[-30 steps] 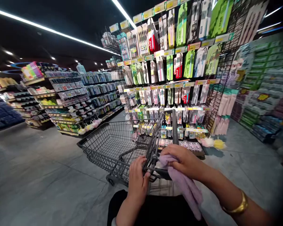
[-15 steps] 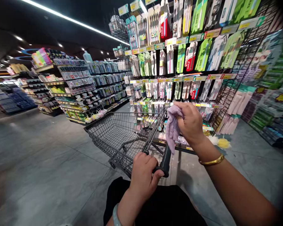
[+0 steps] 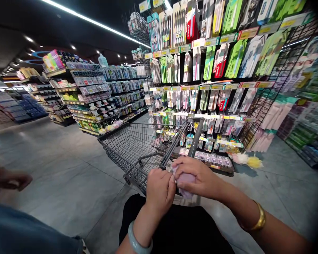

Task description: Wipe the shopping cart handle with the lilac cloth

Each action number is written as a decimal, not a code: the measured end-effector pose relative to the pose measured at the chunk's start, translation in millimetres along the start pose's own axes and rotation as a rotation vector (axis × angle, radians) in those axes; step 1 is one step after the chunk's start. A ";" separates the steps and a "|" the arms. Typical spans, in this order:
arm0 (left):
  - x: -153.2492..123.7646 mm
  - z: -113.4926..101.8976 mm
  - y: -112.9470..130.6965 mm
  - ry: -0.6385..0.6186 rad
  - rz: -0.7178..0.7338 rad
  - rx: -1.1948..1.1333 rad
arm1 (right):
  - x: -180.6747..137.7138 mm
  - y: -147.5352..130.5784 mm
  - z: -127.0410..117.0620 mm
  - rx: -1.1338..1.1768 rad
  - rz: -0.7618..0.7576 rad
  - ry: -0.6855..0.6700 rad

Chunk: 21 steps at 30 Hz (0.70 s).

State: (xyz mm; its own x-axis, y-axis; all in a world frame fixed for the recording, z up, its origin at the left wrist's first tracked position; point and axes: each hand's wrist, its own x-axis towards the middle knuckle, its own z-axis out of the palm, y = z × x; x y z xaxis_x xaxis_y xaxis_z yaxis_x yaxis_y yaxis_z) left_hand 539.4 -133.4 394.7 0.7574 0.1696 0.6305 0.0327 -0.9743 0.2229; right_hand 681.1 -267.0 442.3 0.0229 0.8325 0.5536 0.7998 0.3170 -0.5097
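Note:
A black wire shopping cart (image 3: pixel 129 144) stands before me, its basket pointing left. My left hand (image 3: pixel 160 190) is wrapped round the near corner of its frame, by the end of the handle (image 3: pixel 196 139). Just to the right, my right hand (image 3: pixel 198 176) grips a lilac cloth (image 3: pixel 186 181) and presses it over the near end of the handle. The cloth is bunched under the fingers and hides that end. My two hands are almost touching.
A rack of packaged toothbrushes (image 3: pixel 193 63) rises just beyond the cart. More stocked shelves (image 3: pixel 92 91) stand at the left and right. At the lower left another person's hand (image 3: pixel 16 180) and blue clothing (image 3: pixel 23 229) are close by, over the grey floor (image 3: pixel 69 158).
My right hand has come down from the handle's far part to its near end, bringing the cloth. My left hand keeps its hold. Another person has come into view at the left.

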 end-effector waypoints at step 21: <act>-9.6 -7.3 -11.0 0.027 -0.012 0.019 | 14.5 23.3 26.4 -0.354 0.018 0.271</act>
State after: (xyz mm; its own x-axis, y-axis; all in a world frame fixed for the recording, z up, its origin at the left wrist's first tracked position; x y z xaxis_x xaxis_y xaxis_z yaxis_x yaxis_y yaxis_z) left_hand 527.0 -123.2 391.6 0.7389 0.1851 0.6479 0.0540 -0.9747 0.2168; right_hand 684.2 -235.5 421.1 0.1570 0.6723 0.7234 0.9528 0.0897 -0.2902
